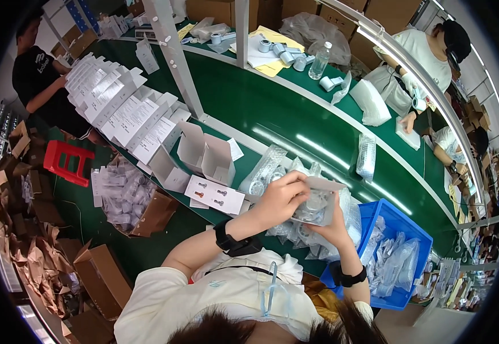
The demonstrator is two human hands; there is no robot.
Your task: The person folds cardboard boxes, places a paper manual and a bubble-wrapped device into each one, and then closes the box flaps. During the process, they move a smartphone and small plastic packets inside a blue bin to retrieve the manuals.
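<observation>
In front of me, over the near edge of the green table, both hands hold a small white cardboard box (324, 183) with its flap raised. Clear plastic shows at its opening, but what is inside I cannot make out. My right hand (335, 226) grips the box from below and the right side, thumb up along its wall. My left hand (284, 198) is closed, its fingers bent against the box's left edge by the opening. Beneath and around the box lie bubble-wrapped clear parts (269, 166). A white printed card or box (215, 194) lies left of my left hand.
Open white boxes (203, 152) and a long row of white cartons (126, 114) line the left. A blue bin (427, 238) of bagged parts stands right. A carton of clear parts (155, 215) and red stool (69, 163) are lower left. Metal posts (175, 63) rise ahead; people work nearby.
</observation>
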